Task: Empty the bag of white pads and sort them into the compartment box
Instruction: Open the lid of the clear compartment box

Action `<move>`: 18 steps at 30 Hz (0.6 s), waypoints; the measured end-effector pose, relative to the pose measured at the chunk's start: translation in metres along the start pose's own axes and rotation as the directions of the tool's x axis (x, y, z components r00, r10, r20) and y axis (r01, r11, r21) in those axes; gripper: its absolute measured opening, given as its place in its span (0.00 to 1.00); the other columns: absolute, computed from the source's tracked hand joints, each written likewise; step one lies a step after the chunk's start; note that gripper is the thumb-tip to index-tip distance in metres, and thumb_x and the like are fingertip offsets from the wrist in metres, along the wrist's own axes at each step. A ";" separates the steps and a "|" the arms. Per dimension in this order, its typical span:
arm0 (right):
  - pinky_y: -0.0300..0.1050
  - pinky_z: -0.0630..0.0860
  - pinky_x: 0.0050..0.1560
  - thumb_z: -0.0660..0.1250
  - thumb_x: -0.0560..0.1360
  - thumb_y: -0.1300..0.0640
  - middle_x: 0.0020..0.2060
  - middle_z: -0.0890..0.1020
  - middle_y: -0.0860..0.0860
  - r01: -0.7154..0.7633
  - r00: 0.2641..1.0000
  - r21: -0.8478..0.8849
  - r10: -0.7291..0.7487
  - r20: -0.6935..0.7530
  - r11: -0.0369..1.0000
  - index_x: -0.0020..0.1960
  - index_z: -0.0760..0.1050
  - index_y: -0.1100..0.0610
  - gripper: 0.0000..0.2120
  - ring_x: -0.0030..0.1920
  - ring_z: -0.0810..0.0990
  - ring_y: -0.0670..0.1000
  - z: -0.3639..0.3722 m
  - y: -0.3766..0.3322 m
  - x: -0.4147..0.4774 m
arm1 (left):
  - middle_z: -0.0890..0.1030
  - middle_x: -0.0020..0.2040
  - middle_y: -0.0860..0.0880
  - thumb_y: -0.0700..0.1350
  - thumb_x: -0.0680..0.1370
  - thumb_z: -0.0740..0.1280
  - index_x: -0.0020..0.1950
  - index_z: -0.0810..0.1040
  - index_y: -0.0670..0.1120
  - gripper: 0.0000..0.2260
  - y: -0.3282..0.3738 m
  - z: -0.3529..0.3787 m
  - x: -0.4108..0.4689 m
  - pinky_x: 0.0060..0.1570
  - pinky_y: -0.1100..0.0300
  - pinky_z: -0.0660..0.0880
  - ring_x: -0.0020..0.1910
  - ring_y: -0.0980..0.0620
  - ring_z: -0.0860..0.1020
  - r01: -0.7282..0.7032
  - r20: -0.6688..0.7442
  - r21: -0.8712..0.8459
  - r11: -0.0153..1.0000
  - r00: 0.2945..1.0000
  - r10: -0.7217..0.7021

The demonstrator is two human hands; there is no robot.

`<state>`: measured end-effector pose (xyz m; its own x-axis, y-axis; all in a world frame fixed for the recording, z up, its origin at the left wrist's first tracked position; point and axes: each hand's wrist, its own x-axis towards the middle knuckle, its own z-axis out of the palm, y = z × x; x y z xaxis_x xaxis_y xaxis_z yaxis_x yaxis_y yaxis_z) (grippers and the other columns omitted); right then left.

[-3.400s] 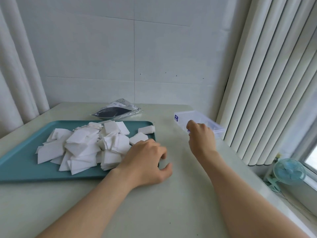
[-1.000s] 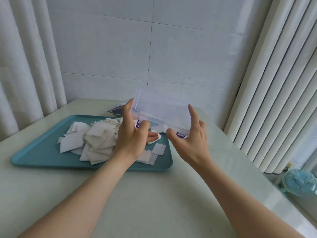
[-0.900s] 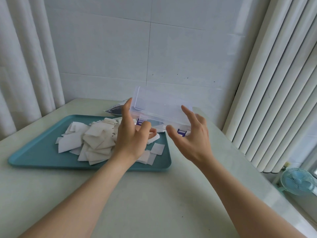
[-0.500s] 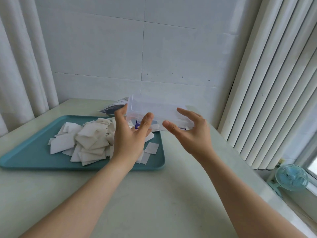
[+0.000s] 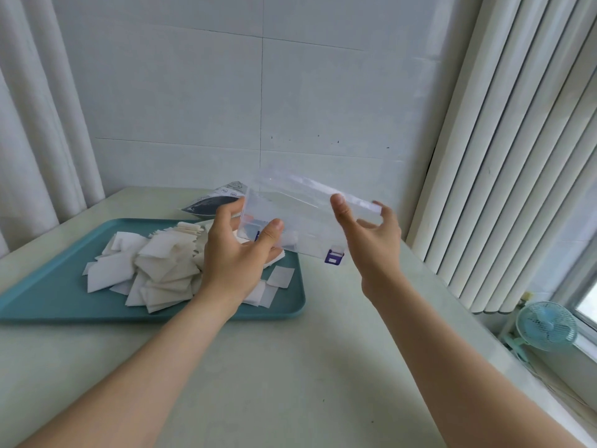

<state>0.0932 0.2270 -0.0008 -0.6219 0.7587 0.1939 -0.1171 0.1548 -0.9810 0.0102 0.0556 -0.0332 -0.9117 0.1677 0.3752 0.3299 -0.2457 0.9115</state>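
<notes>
The left hand [image 5: 235,253] and right hand [image 5: 371,244] grip the box [image 5: 300,215] by its ends, raised over the tray's [image 5: 48,299] far right corner and the surface [image 5: 290,367].

you face a pale tiled wall [image 5: 193,92]; white curtains [image 5: 38,124] hang to your left, vertical blinds [image 5: 517,156] to your right, a small blue fan [image 5: 546,324] beside the daylit window [image 5: 586,305].

Two bare forearms [image 5: 135,383] end in a bare left hand [image 5: 237,257] and bare right hand [image 5: 371,247]
</notes>
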 end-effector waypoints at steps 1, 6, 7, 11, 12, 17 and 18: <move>0.41 0.71 0.49 0.77 0.64 0.28 0.53 0.82 0.46 -0.026 0.999 0.026 0.027 -0.031 0.999 0.72 0.65 0.47 0.45 0.55 0.80 0.42 -0.001 -0.001 0.001 | 0.74 0.67 0.49 0.52 0.73 0.79 0.70 0.73 0.53 0.28 0.001 0.000 -0.001 0.46 0.51 0.85 0.56 0.40 0.85 0.012 0.012 0.005 1.000 1.000 -0.012; 0.49 0.78 0.57 0.74 0.72 0.34 0.47 0.84 0.48 -0.067 0.986 0.088 0.080 -0.148 0.994 0.69 0.64 0.49 0.35 0.57 0.82 0.51 -0.017 -0.001 0.017 | 0.75 0.68 0.48 0.52 0.72 0.76 0.70 0.76 0.58 0.26 0.009 0.002 -0.009 0.45 0.50 0.85 0.58 0.41 0.84 0.065 0.090 0.074 0.995 0.993 -0.072; 0.50 0.75 0.62 0.74 0.74 0.38 0.46 0.83 0.46 -0.055 0.984 0.077 0.067 -0.164 0.996 0.73 0.61 0.50 0.36 0.60 0.80 0.52 -0.021 0.000 0.020 | 0.76 0.67 0.48 0.49 0.74 0.76 0.68 0.76 0.56 0.23 0.011 0.003 -0.011 0.45 0.49 0.85 0.56 0.42 0.85 0.072 0.100 0.072 0.995 0.992 -0.079; 0.45 0.69 0.54 0.70 0.76 0.54 0.60 0.78 0.48 -0.001 0.992 -0.110 -0.012 -0.126 0.994 0.80 0.50 0.47 0.40 0.66 0.73 0.53 -0.030 -0.003 0.024 | 0.79 0.60 0.48 0.38 0.78 0.72 0.60 0.77 0.50 0.13 0.022 0.012 -0.022 0.44 0.47 0.85 0.43 0.48 0.87 0.102 0.184 0.053 0.993 0.977 -0.110; 0.44 0.70 0.52 0.69 0.76 0.56 0.64 0.74 0.49 -0.003 0.996 -0.164 -0.011 -0.087 0.986 0.80 0.51 0.47 0.39 0.64 0.73 0.52 -0.031 -0.005 0.022 | 0.79 0.59 0.47 0.38 0.79 0.72 0.60 0.76 0.49 0.13 0.024 0.015 -0.025 0.44 0.47 0.85 0.42 0.48 0.86 0.120 0.215 0.052 0.991 0.968 -0.128; 0.56 0.71 0.71 0.65 0.78 0.51 0.71 0.74 0.52 0.115 0.993 -0.454 -0.092 0.072 0.883 0.76 0.68 0.51 0.26 0.72 0.70 0.55 -0.019 -0.008 0.011 | 0.82 0.58 0.47 0.52 0.73 0.76 0.62 0.77 0.52 0.19 0.016 0.030 -0.038 0.46 0.48 0.85 0.46 0.46 0.86 0.127 0.314 0.170 0.977 0.933 -0.175; 0.56 0.70 0.71 0.64 0.78 0.50 0.69 0.76 0.51 0.145 0.988 -0.477 -0.101 0.116 0.867 0.73 0.72 0.51 0.24 0.71 0.71 0.55 -0.015 -0.008 0.009 | 0.82 0.58 0.49 0.56 0.72 0.76 0.62 0.76 0.54 0.21 0.014 0.032 -0.039 0.47 0.49 0.84 0.47 0.48 0.86 0.083 0.321 0.251 0.964 0.933 -0.164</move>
<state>0.1002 0.2418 0.0084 -0.6924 0.6607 0.2898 0.1776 0.5454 -0.8191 0.0582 0.0760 -0.0297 -0.8257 0.5037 0.2542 0.3036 0.0169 0.9526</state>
